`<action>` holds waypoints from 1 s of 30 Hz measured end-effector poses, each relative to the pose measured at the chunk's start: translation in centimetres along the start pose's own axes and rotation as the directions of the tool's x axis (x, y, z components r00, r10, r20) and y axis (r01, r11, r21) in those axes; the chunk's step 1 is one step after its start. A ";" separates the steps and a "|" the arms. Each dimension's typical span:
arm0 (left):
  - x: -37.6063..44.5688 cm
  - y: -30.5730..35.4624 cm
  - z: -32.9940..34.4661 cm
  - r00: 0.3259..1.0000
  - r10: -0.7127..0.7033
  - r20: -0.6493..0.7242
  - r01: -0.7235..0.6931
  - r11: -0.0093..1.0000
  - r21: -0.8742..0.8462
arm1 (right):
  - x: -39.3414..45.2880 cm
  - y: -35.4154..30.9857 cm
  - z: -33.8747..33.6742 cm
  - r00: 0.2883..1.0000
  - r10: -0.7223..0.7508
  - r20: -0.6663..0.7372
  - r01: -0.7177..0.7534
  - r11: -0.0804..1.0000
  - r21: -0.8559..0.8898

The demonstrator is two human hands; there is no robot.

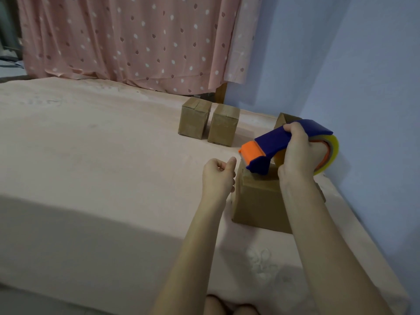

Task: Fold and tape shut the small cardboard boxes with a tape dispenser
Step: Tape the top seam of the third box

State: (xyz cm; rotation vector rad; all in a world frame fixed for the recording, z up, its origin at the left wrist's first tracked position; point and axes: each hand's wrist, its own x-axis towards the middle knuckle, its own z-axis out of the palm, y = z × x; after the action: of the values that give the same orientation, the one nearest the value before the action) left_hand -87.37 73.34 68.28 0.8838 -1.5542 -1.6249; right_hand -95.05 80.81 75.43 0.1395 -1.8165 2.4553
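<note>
A small cardboard box (256, 201) stands on the pink surface, right of centre. My right hand (300, 153) grips a blue and orange tape dispenser (268, 146), whose clear tape roll (329, 155) shows behind the hand. The dispenser's orange end rests on the far left top edge of the box. My left hand (218, 176) hovers just left of the box with fingers curled, thumb up beside the box's top corner; I cannot tell if it pinches tape.
Two taped cardboard boxes (194, 118) (223, 125) stand side by side further back. Another box (285, 119) peeks out behind the dispenser. A blue wall (363, 87) runs along the right, and a pink dotted curtain (127, 39) hangs at the back.
</note>
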 end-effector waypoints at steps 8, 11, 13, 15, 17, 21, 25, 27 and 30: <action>-0.1 -1.0 0.6 0.999 -0.039 0.026 0.039 0.999 -0.005 | 0.0 0.4 0.2 1.000 -0.016 0.007 0.016 0.998 -0.053; 0.0 -1.5 1.2 0.997 -0.073 0.039 0.073 0.997 -0.004 | 0.0 0.6 0.3 0.999 -0.038 0.008 0.038 0.996 -0.086; 0.1 -1.7 1.3 0.996 -0.080 0.047 0.080 0.997 0.001 | 0.0 0.7 0.3 0.999 -0.046 0.009 0.047 0.994 -0.097; 0.3 -1.7 1.4 0.995 -0.076 0.065 0.073 0.996 0.041 | 0.1 0.7 0.4 0.999 -0.050 0.000 0.049 0.993 -0.104; 0.5 -1.7 1.4 0.994 -0.079 0.073 0.071 0.991 0.112 | 0.1 0.7 0.5 0.998 -0.055 -0.004 0.054 0.991 -0.119; 0.6 -1.8 1.6 0.990 -0.119 0.073 0.093 0.952 0.291 | 0.1 0.7 0.5 0.998 -0.065 0.000 0.064 0.988 -0.138; 0.1 -2.7 1.7 0.974 -0.197 0.108 0.164 0.951 0.261 | 0.1 0.8 0.4 0.998 -0.060 0.001 0.059 0.987 -0.149; 0.1 -2.8 1.8 0.962 -0.241 0.125 0.212 0.954 0.212 | 0.1 0.9 0.4 0.998 -0.065 -0.005 0.064 0.986 -0.151; 0.1 -2.8 1.8 0.948 -0.289 0.137 0.267 0.951 0.157 | 0.2 0.8 0.5 0.998 -0.066 -0.006 0.065 0.987 -0.147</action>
State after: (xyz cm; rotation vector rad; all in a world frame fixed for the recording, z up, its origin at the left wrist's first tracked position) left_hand -89.07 74.28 65.54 1.1130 -1.7283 -1.8415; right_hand -95.36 80.13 74.87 0.1726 -1.9465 2.2651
